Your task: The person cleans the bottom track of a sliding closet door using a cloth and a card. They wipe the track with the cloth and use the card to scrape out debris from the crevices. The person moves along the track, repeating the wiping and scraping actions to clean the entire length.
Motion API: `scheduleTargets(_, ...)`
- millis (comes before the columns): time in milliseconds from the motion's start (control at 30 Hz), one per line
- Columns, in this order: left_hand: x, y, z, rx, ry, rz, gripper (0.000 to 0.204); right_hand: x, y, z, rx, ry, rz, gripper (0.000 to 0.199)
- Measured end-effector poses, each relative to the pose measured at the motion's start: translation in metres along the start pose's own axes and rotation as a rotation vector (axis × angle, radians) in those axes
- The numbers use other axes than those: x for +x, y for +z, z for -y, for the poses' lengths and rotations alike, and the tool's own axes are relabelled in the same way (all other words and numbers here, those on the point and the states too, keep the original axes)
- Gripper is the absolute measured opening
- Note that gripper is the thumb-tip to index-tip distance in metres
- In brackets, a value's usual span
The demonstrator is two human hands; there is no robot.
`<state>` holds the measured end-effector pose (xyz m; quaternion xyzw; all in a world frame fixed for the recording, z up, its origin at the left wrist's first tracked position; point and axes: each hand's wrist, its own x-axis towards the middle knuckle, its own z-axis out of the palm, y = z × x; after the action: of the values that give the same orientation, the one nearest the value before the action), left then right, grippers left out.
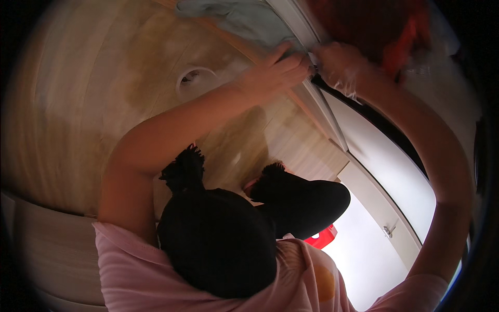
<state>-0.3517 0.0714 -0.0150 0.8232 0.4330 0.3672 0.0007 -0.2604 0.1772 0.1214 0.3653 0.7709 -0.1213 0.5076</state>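
My left hand [278, 73] reaches up across the wooden floor, its fingers curled near a white frame edge [331, 118]. Almost touching it, my right hand [338, 61] is closed and somewhat blurred. Between the fingertips is a small dark and pale thing, too small and covered to name. Wisps of clear plastic [347, 87] show by my right wrist. A grey-green cloth [244, 21] lies beyond my left hand. Behind my right hand is a dark red, shiny bag-like bundle [374, 26], partly cut off by the picture's edge.
A white round-edged thing [183, 86] lies on the wooden floor [104, 109]. My bent legs in black trousers [306, 205] are below. On the right runs a glossy white panel [374, 138] beside a pale board with a metal fitting [388, 231]. A red box [325, 237] shows behind my knee.
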Motion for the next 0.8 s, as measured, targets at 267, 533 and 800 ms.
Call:
scheduleTargets(267, 0.001, -0.017, 0.023, 0.003, 0.012, -0.006, 0.042, 0.018, -0.012, 0.002, -0.167, -0.055, 0.04, 0.014)
scheduleTargets(533, 0.01, -0.019, 0.01, 0.018, -0.005, 0.028, 0.042, 0.051, 0.025, -0.063, -0.478, -0.442, 0.095, 0.013)
scheduleTargets(800, 0.013, -0.015, 0.006, -0.004, -0.046, 0.002, 0.039, 0.032, 0.011, -0.056, -0.294, -0.33, 0.143, 0.012)
